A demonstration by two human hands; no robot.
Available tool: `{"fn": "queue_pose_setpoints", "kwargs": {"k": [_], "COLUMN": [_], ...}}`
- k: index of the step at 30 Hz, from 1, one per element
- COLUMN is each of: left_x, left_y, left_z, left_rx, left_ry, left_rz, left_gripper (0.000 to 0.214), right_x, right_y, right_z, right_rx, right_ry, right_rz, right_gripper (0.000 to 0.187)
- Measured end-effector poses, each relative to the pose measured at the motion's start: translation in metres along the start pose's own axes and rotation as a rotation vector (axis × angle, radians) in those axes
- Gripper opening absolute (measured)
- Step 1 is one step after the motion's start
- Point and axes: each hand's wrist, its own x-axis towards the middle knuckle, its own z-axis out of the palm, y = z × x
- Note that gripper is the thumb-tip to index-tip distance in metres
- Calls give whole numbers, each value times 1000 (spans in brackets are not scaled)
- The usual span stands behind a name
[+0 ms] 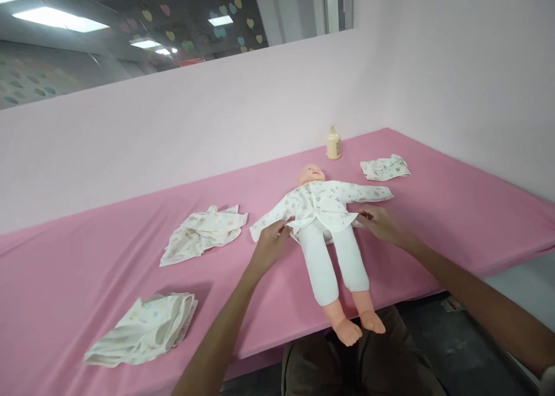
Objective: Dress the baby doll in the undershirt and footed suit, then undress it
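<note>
Baby doll [323,222] lying face-up on a pink worktop [455,211], both hands at the hem of its printed shirt [323,202].

The doll lies near the worktop's front edge, its head towards the wall and its bare feet overhanging the edge. It wears the shirt above white trousers [332,260]. The left hand [271,243] is closed on the shirt hem at the left side of the doll as viewed. The right hand [381,222] pinches the hem at the opposite side, so that the doll's waist lies between the two hands. A cream bottle [333,143] stands by the wall beyond the doll's head, with a small folded garment [385,167] beside it. A rumpled garment [203,231] lies left of the doll, and a folded cloth [145,326] lies nearer the front edge.
</note>
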Motion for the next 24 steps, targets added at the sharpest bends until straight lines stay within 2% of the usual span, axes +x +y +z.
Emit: {"fn": "queue_pose_setpoints", "kwargs": {"k": [3,6,9,12,17,21,24], "left_x": [-1,2,18,44,81,86,72], "left_y": [9,13,9,1,-7,-12,-16], "left_z": [6,14,17,19,27,35,32], "left_rx": [-19,-23,-60,-147,-33,64,48], "left_ry": [21,35,122,184,239,271,250], "left_rz": [115,173,72,-44,-32,-8,-47], "left_gripper": [25,23,31,37,39,36,31], "right_x": [0,0,11,36,77,80,68], "right_y": [-8,-15,-16,-13,-1,9,17], "right_z": [4,9,9,9,22,36,30], "right_rx": [-3,-3,74,169,114,-13,-24], "right_ry": [-61,-42,7,85,176,193,149], "right_rz": [-18,-56,-23,79,181,141,133], "right_gripper": [34,37,38,41,37,37,36]}}
